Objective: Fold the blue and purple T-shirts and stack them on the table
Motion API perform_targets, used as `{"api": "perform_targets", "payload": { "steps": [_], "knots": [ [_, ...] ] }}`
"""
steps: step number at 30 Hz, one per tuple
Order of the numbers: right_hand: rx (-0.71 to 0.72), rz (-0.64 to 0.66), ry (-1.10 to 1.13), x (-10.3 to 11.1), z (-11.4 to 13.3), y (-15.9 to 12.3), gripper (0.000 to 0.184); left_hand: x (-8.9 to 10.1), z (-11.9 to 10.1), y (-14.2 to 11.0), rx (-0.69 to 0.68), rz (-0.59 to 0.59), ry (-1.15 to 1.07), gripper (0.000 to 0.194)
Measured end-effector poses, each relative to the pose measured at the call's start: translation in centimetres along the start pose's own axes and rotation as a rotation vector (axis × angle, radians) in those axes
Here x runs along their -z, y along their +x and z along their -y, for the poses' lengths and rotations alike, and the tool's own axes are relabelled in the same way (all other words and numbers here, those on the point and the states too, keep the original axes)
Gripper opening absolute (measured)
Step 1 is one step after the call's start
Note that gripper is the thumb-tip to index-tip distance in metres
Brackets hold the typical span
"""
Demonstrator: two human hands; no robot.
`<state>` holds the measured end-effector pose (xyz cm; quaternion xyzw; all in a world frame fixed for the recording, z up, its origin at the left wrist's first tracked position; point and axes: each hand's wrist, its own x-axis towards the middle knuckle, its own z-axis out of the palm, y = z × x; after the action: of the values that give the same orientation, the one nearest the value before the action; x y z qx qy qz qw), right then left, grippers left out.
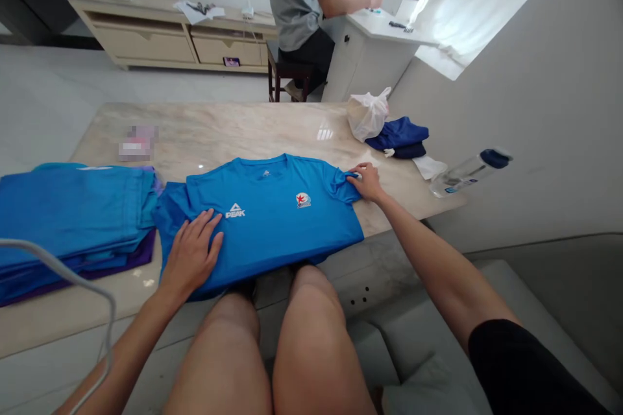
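A blue T-shirt (pixel 272 227) lies face up on the marble-patterned table, its collar pointing away from me and its lower part reaching the near edge. It bears a white PEAK logo and a small round badge. My left hand (pixel 195 249) rests flat on the shirt's left side, fingers stretched out. At the shirt's right sleeve, my right hand (pixel 366 181) pinches the bunched sleeve end between thumb and fingers. To the left, close to the shirt's left sleeve, sits a stack of folded blue clothes (pixel 73 214) with some purple cloth in it.
On the table (pixel 219 126) are a white plastic bag (pixel 368 115), dark blue cloth (pixel 402 136), a clear bottle (pixel 462 174) and a blurred pink item (pixel 139 144). A grey cable (pixel 63 275) crosses the lower left. Another person (pixel 299 0) sits at a white desk beyond.
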<state>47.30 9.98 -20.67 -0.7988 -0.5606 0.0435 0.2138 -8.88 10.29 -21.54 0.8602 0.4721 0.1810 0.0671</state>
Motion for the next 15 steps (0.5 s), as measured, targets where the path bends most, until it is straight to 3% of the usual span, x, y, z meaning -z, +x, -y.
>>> {"api": "perform_targets", "payload": {
  "steps": [3, 5, 7, 11, 15],
  "knots": [
    [0.065, 0.021, 0.051, 1.4, 0.2, 1.4, 0.028, 0.3, -0.3, -0.1, 0.009, 0.01, -0.027, 0.059],
    [0.03, 0.053, 0.165, 2.5, 1.1, 1.8, 0.026, 0.5, -0.6, 0.0, 0.016, 0.015, -0.035, 0.059],
    [-0.101, 0.089, 0.338, 3.4, 2.4, 1.8, 0.026, 0.6, -0.9, 0.1, 0.028, 0.018, -0.029, 0.06],
    [-0.537, 0.125, 0.631, 4.3, 5.1, 0.8, 0.028, 1.0, -1.5, 0.4, 0.062, 0.034, -0.003, 0.06],
    [-0.704, 0.147, 0.677, 4.8, 6.2, -0.5, 0.033, 1.5, -2.0, 0.5, 0.068, 0.052, 0.003, 0.057]
  ]
}}
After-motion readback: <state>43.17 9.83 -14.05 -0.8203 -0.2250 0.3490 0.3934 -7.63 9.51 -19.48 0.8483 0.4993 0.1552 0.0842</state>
